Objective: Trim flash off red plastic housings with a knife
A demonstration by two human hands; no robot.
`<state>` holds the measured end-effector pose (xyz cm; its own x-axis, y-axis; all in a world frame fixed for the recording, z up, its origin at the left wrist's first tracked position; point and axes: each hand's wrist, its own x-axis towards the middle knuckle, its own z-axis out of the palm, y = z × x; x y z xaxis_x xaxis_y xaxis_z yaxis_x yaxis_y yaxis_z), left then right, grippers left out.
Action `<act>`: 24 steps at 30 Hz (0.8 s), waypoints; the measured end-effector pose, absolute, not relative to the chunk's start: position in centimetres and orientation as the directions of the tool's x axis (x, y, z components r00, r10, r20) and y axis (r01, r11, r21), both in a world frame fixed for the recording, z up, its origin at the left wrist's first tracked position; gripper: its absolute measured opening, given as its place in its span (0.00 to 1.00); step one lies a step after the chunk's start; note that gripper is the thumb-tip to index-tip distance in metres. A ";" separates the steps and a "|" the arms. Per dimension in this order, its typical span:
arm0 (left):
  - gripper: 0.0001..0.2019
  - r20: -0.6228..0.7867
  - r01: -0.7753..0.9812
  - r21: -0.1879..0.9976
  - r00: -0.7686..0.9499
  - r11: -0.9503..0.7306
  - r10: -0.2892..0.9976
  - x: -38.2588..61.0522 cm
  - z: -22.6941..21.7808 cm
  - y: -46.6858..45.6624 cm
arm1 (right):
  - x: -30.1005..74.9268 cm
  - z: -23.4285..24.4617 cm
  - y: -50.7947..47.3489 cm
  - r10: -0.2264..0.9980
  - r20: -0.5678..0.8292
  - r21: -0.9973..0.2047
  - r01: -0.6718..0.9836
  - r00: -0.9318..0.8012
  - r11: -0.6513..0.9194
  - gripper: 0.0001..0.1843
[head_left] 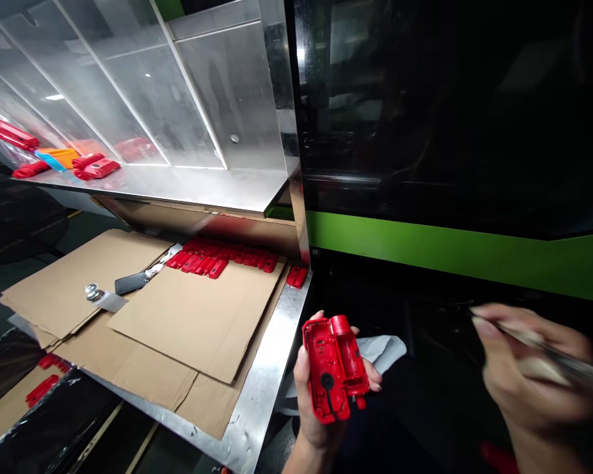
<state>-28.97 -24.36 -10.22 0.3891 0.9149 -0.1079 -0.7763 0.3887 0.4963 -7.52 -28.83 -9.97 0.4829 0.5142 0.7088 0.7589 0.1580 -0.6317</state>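
Note:
My left hand (309,421) grips a red plastic housing (329,368), its open inner side facing me. The housing shows a threaded round neck at the top, a long hollow beside it and a black round insert low down. Behind it a piece of white cloth or paper (383,352) sticks out. Off to the right, apart from the housing, my right hand (534,368) is closed around a thin, blurred tool (558,359) whose kind I cannot make out.
Cardboard sheets (192,316) cover a metal-edged bench, bearing rows of red parts (222,257), a dark flat object (131,283) and a small metal piece (93,291). More red parts (99,168) lie on the steel shelf (202,187). A black-and-green machine panel (449,247) stands ahead.

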 end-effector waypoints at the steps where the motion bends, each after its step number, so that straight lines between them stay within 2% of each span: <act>1: 0.27 -0.110 -0.773 0.485 0.410 0.409 0.905 -29.0 -10.1 -24.3 | -6.7 -10.7 -28.4 0.575 0.684 -0.582 0.812 0.450 0.057 0.10; 3: 0.28 -0.102 -0.768 0.470 0.442 0.435 0.891 -29.2 -10.1 -24.1 | -5.6 -12.2 -27.7 0.677 0.608 -0.478 0.872 0.415 -0.106 0.13; 5: 0.28 -0.091 -0.765 0.457 0.467 0.454 0.879 -29.3 -10.2 -23.9 | -5.2 -13.5 -27.4 0.733 0.541 -0.443 0.880 0.413 -0.170 0.17; 11: 0.29 -0.042 -0.766 0.429 0.513 0.479 0.857 -29.4 -10.9 -23.5 | -6.2 -13.9 -28.1 0.794 0.463 -0.588 0.807 0.395 -0.058 0.19; 16: 0.29 -0.048 -0.736 0.434 0.557 0.519 0.829 -29.6 -10.6 -23.0 | -5.9 -12.6 -28.5 0.839 0.459 -0.619 0.783 0.294 0.064 0.16; 18: 0.28 -0.023 -0.720 0.435 0.591 0.541 0.806 -29.7 -10.2 -22.6 | -5.5 -11.2 -28.3 0.845 0.514 -0.544 0.818 0.149 0.187 0.17; 20: 0.27 0.017 -0.692 0.436 0.645 0.575 0.764 -29.9 -9.8 -22.3 | -5.4 -9.1 -28.1 0.808 0.585 -0.405 0.836 -0.075 0.371 0.21; 22: 0.27 0.041 -0.651 0.448 0.699 0.612 0.714 -30.0 -9.4 -22.1 | -5.8 -6.4 -27.7 0.721 0.622 -0.221 0.814 -0.306 0.537 0.28; 24: 0.27 0.026 -0.608 0.466 0.735 0.642 0.677 -30.2 -9.2 -22.1 | -6.7 -3.5 -27.4 0.631 0.591 -0.009 0.778 -0.503 0.628 0.32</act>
